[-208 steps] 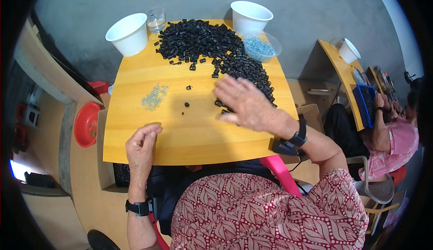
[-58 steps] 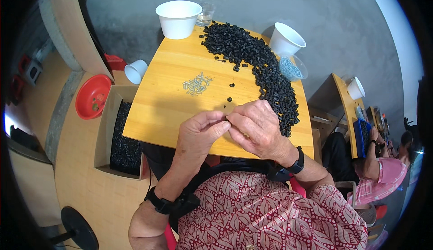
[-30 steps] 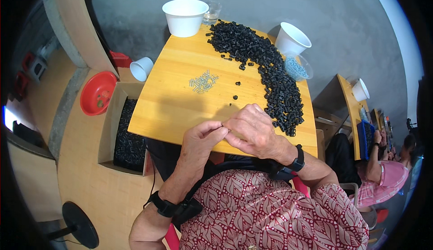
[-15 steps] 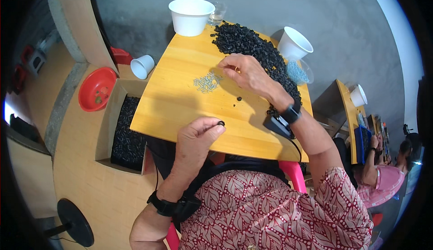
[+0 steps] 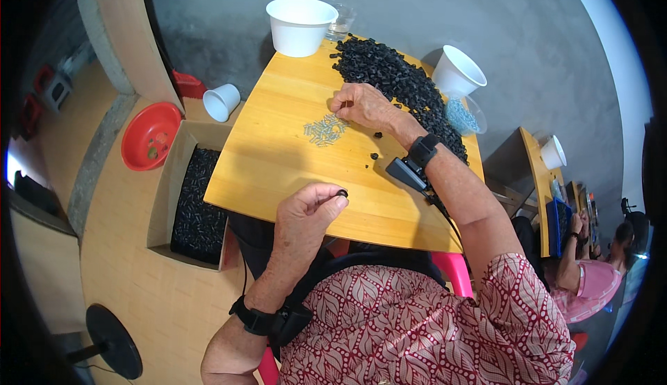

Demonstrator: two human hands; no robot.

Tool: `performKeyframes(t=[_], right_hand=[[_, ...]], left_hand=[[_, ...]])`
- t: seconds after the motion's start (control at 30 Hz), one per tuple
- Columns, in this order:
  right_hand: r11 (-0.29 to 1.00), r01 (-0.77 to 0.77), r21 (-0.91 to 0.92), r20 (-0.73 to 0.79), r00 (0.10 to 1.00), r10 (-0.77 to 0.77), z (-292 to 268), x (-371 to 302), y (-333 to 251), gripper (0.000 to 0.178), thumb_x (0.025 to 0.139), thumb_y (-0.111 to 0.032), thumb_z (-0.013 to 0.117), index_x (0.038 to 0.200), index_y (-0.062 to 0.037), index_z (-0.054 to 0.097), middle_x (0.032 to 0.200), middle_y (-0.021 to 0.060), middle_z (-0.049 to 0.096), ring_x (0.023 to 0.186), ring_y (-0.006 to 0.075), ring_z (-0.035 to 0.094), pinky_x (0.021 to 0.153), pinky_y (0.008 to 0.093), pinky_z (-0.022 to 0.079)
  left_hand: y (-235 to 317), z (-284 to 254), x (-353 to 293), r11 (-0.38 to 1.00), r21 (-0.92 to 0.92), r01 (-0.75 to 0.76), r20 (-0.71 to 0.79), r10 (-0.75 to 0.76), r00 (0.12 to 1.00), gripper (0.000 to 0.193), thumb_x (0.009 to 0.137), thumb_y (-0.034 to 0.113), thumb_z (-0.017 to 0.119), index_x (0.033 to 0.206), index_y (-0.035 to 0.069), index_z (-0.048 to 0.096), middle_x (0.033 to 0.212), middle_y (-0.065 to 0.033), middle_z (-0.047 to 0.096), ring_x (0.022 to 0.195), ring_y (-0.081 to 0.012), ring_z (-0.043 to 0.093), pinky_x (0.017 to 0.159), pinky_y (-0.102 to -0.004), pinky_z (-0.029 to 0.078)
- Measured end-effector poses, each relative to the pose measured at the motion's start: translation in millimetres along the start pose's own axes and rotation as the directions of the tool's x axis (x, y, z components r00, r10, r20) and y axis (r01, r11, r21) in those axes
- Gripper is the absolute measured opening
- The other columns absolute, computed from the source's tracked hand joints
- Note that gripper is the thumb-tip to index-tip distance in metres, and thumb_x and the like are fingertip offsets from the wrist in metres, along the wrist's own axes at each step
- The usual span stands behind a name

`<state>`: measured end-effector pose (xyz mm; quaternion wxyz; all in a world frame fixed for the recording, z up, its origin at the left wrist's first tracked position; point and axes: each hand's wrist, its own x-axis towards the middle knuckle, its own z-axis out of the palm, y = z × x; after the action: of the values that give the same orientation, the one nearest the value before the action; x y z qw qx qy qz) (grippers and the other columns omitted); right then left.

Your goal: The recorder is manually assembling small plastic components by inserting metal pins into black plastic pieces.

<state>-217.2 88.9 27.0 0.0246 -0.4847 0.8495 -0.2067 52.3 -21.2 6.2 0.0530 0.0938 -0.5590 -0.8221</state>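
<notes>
My left hand [image 5: 306, 217] is closed above the table's near edge, with a small black plastic part [image 5: 342, 193] pinched between thumb and fingertips. Farther off, my right hand [image 5: 367, 106] reaches down to a little heap of silver screws [image 5: 324, 131]. Its fingertips press together at the heap's right side; whatever may be between them is too small to make out. Behind and to the right of that hand spreads a big pile of small black plastic parts [image 5: 389, 69]. A few loose black pieces [image 5: 374, 156] lie between my hands.
White tubs [image 5: 300, 31] [image 5: 458, 71] stand beside the black pile, with a clear cup of bluish small pieces [image 5: 461, 115] at right. On the floor at left are a carton of black parts [image 5: 158, 236] and a red basin [image 5: 132, 150]. Another person [image 5: 590, 281] sits at far right.
My right hand has shifted slightly left and drawn its fingertips together at the screw heap, its forearm swinging left. My left hand keeps its hold on the black part.
</notes>
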Motion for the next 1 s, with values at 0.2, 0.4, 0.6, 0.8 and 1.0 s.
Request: performKeyframes(t=[0.2, 0.4, 0.6, 0.8, 1.0], right_hand=[[0.996, 0.040, -0.079, -0.056, 0.997, -0.045, -4.5, -11.5, -7.9, 0.004, 0.079, -0.008, 0.066, 0.080, -0.0045, 0.067, 0.072, 0.0112, 0.066, 0.072, 0.0302, 0.066, 0.069, 0.0405, 0.052], [0.983, -0.001, 0.184, -0.101, 0.995, 0.020, -29.3, -55.4, -85.2, 0.006, 0.080, -0.007, 0.064, 0.084, -0.0024, 0.065, 0.071, 0.0113, 0.067, 0.063, 0.0255, 0.065, 0.062, 0.0345, 0.052], [0.961, 0.268, 0.072, 0.026, 0.962, -0.270, -51.6, -91.0, -127.7, 0.007, 0.080, -0.001, 0.068, 0.084, -0.0014, 0.063, 0.079, 0.0109, 0.067, 0.075, 0.0275, 0.069, 0.067, 0.0345, 0.055], [0.950, 0.300, 0.088, 0.024, 0.953, -0.303, -51.6, -102.4, -133.4, 0.008, 0.082, -0.009, 0.063, 0.080, -0.0037, 0.057, 0.072, 0.0134, 0.060, 0.071, 0.0354, 0.063, 0.064, 0.0440, 0.050], [0.953, 0.300, 0.032, 0.091, 0.949, -0.302, -53.4, -105.1, -137.6, 0.007, 0.080, -0.008, 0.061, 0.078, -0.0035, 0.055, 0.070, 0.0142, 0.060, 0.072, 0.0365, 0.064, 0.063, 0.0460, 0.050]], left_hand=[[5.4, -0.6, 0.4, 1.000, 0.004, 0.004, -0.009, -0.004, 1.000, 0.017, 0.090, 0.006, 0.070, 0.105, -0.001, 0.070, 0.095, -0.0020, 0.070, 0.086, -0.0069, 0.063, 0.082, -0.0230, 0.050], [-3.1, -7.7, 4.4, 0.997, 0.013, -0.072, -0.079, 0.073, 0.994, 0.018, 0.090, 0.003, 0.069, 0.107, -0.001, 0.069, 0.098, -0.0034, 0.071, 0.091, -0.0079, 0.065, 0.086, -0.0227, 0.050], [-0.1, -2.7, 1.4, 0.979, 0.080, -0.189, -0.078, 0.195, 0.978, 0.021, 0.091, 0.001, 0.068, 0.111, -0.002, 0.067, 0.101, -0.0043, 0.071, 0.094, -0.0087, 0.065, 0.088, -0.0236, 0.050], [-7.8, 1.7, -0.6, 0.952, 0.144, -0.268, -0.070, 0.280, 0.957, 0.019, 0.089, 0.004, 0.069, 0.108, -0.001, 0.069, 0.100, -0.0074, 0.071, 0.094, -0.0133, 0.066, 0.088, -0.0272, 0.051], [-6.2, 5.5, -2.5, 0.906, 0.282, -0.315, -0.045, 0.341, 0.939, 0.018, 0.088, 0.004, 0.070, 0.105, -0.001, 0.069, 0.099, -0.0093, 0.072, 0.094, -0.0156, 0.067, 0.086, -0.0283, 0.051]])
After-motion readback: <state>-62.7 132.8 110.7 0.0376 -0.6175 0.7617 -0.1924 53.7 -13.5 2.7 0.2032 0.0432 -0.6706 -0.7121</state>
